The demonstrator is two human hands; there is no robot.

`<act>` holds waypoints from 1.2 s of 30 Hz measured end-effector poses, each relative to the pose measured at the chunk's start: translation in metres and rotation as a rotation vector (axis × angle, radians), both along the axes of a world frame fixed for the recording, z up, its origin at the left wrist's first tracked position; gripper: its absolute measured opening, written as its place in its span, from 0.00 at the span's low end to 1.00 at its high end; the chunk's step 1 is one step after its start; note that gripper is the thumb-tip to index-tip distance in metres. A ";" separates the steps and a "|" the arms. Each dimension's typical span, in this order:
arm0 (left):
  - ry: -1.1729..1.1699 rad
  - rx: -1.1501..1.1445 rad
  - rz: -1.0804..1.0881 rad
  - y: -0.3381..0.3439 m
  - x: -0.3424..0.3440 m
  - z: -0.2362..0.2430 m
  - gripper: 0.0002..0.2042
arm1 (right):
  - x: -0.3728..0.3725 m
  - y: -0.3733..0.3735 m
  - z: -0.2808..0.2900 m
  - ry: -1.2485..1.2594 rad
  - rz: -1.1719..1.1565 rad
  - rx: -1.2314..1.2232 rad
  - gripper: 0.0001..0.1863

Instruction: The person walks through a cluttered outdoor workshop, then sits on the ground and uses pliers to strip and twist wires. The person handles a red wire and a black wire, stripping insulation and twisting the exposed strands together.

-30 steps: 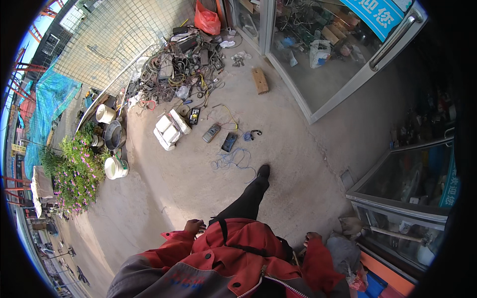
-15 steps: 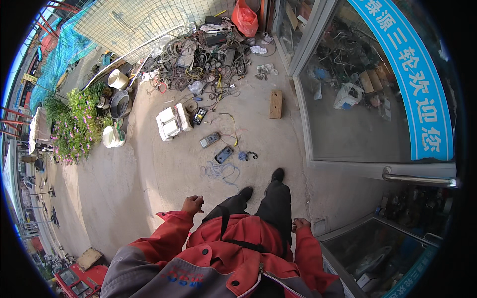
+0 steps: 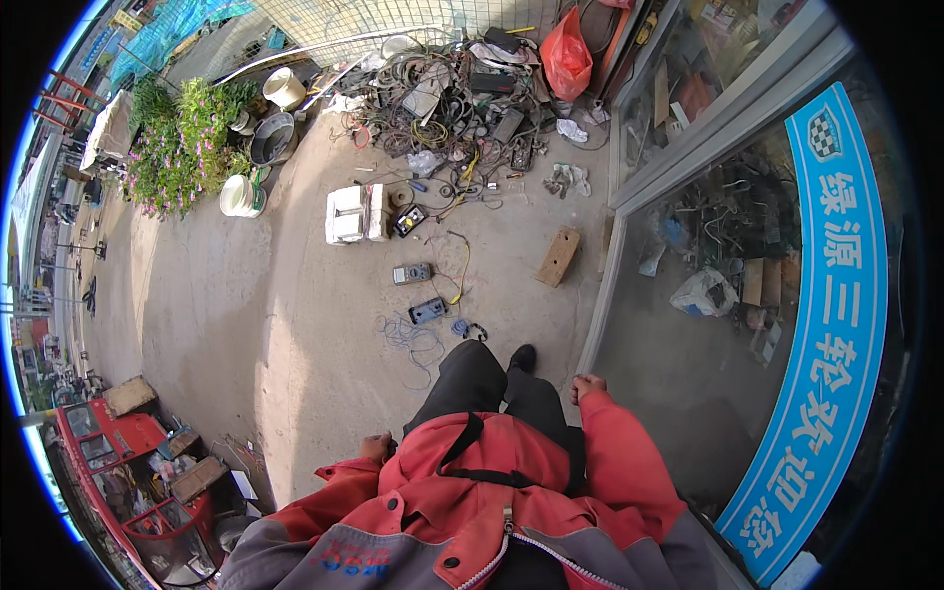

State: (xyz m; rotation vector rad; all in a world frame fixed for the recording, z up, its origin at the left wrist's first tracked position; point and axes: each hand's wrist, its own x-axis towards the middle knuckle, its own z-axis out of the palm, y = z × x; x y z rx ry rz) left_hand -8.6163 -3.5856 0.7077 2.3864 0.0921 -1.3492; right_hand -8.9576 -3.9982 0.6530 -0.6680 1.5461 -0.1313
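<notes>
My left hand (image 3: 377, 446) hangs low beside my red jacket (image 3: 438, 462), partly hidden, its fingers too small to read. My right hand (image 3: 587, 387) is beside the glass door (image 3: 669, 344), fingers curled; whether it holds anything is unclear. On the concrete ahead of my feet lie a grey meter (image 3: 412, 274), a dark rectangular device (image 3: 427, 311), thin blue wires (image 3: 413, 342), a black-and-blue coil (image 3: 470, 330), a wooden block (image 3: 559, 257) and a white boxy piece (image 3: 344, 214).
A tangled heap of cables (image 3: 433, 93) and a red bag (image 3: 566, 64) sit by the mesh fence. Buckets (image 3: 243, 196) and flowering plants (image 3: 182, 147) stand back left. A red vehicle (image 3: 118, 482) with loaded boards is at lower left. The glass door fills the right side.
I have stepped forward, turning; the glass door now sits close along my right and the red vehicle shows more. My left hand has dropped back beside my body; my right hand appears higher.
</notes>
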 end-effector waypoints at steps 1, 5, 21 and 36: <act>-0.049 -0.007 -0.072 -0.013 -0.016 -0.001 0.22 | 0.000 -0.018 0.005 0.030 0.036 -0.002 0.06; -0.172 -0.034 -0.098 -0.044 -0.046 0.004 0.20 | 0.016 -0.070 0.003 0.118 0.159 0.047 0.03; 0.143 -0.363 0.957 -0.226 0.055 0.023 0.04 | 0.119 -0.273 0.011 0.532 0.973 -0.205 0.14; 0.056 -0.207 1.313 -0.394 -0.005 0.036 0.15 | 0.421 -0.462 -0.034 0.323 1.271 0.002 0.08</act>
